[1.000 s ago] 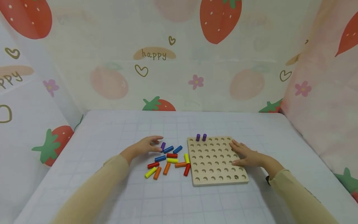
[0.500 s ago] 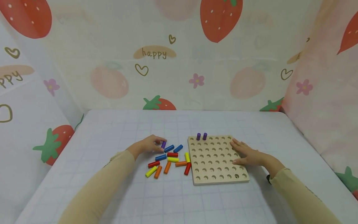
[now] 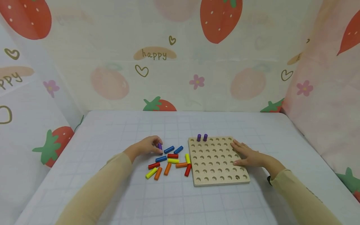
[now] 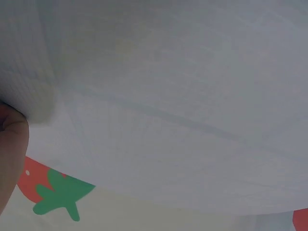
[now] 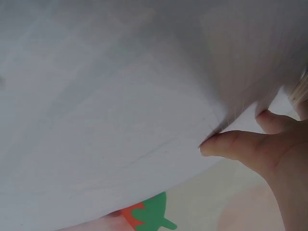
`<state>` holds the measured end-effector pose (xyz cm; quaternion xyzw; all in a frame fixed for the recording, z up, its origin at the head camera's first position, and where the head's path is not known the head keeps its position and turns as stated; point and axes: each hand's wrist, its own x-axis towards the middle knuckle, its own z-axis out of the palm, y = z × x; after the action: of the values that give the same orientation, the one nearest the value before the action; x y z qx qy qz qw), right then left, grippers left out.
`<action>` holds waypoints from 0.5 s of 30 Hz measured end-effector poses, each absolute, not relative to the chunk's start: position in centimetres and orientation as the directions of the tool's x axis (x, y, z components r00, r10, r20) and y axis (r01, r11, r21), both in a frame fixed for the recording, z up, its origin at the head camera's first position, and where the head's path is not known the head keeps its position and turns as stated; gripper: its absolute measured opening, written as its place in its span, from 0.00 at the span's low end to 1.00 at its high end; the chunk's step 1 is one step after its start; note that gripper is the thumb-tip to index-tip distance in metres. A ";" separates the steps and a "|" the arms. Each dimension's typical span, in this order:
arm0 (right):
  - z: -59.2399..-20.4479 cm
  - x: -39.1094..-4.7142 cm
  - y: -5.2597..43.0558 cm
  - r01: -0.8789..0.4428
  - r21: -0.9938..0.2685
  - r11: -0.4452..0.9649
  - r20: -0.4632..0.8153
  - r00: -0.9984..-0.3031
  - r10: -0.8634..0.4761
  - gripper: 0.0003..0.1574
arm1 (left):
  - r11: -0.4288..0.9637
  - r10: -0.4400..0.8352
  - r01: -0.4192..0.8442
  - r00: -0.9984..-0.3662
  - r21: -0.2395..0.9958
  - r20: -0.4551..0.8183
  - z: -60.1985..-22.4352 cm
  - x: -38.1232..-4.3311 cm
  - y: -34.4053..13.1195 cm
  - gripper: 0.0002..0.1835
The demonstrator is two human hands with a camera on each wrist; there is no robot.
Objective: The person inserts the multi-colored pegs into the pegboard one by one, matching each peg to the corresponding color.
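My left hand [image 3: 144, 145] pinches a purple peg [image 3: 160, 146] between thumb and fingers, at the back left of the loose pegs. The peg is nearly upright, its top leaning slightly left. Only part of a finger or thumb shows at the left border of the left wrist view. My right hand [image 3: 248, 157] rests with fingers spread on the right edge of a square wooden pegboard [image 3: 213, 163]. In the right wrist view the same hand [image 5: 269, 149] shows at the right, while the board is barely visible there. Two purple pegs [image 3: 202, 137] stand in the board's back row.
Loose pegs lie left of the board: blue pegs [image 3: 169, 149], red pegs [image 3: 153, 166], yellow pegs [image 3: 173, 161] and orange pegs [image 3: 167, 169]. A yellow peg [image 3: 187, 158] and a red peg [image 3: 187, 170] lie against the board's left side. A white checked cloth [image 3: 157, 203] covers the table.
My left hand's fingers have closed on the purple peg and drawn it slightly left, away from the blue pegs; its lean has shifted from right to left. My right hand stays put.
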<state>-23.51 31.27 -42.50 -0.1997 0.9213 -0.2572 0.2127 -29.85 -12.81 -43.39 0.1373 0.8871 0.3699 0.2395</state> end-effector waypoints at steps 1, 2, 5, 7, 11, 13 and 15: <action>-42.5 -23.5 31.3 -0.258 -0.562 0.786 -0.288 -0.829 -0.479 0.58 | 0.682 0.417 0.057 -0.850 0.729 -0.323 -43.4 -29.8 -12.9 0.16; -42.5 -23.5 31.3 -0.260 -0.564 0.784 -0.287 -0.828 -0.482 0.58 | 0.675 0.414 0.050 -0.851 0.736 -0.322 -43.4 -29.8 -12.9 0.15; -42.6 -23.6 31.3 -0.262 -0.570 0.779 -0.286 -0.825 -0.487 0.57 | 0.654 0.392 0.013 -0.861 0.756 -0.324 -43.6 -29.7 -13.0 0.13; -42.7 -23.6 31.3 -0.264 -0.566 0.780 -0.287 -0.825 -0.487 0.57 | 0.641 0.374 -0.005 -0.871 0.767 -0.319 -43.8 -29.6 -13.1 0.12; -42.8 -23.6 31.3 -0.268 -0.561 0.783 -0.285 -0.826 -0.487 0.58 | 0.612 0.342 -0.027 -0.892 0.790 -0.295 -44.1 -29.4 -13.1 0.13; -42.8 -23.7 31.3 -0.268 -0.561 0.783 -0.284 -0.826 -0.487 0.58 | 0.603 0.330 -0.030 -0.900 0.798 -0.283 -44.0 -29.2 -13.1 0.14; -42.7 -23.6 31.2 -0.267 -0.564 0.781 -0.284 -0.826 -0.487 0.57 | 0.601 0.318 -0.031 -0.907 0.799 -0.275 -43.7 -29.0 -13.2 0.15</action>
<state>-23.63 31.24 -42.73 -0.2051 0.9195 -0.2596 0.2122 -28.96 -13.18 -43.71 0.0822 0.8723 0.4390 0.1990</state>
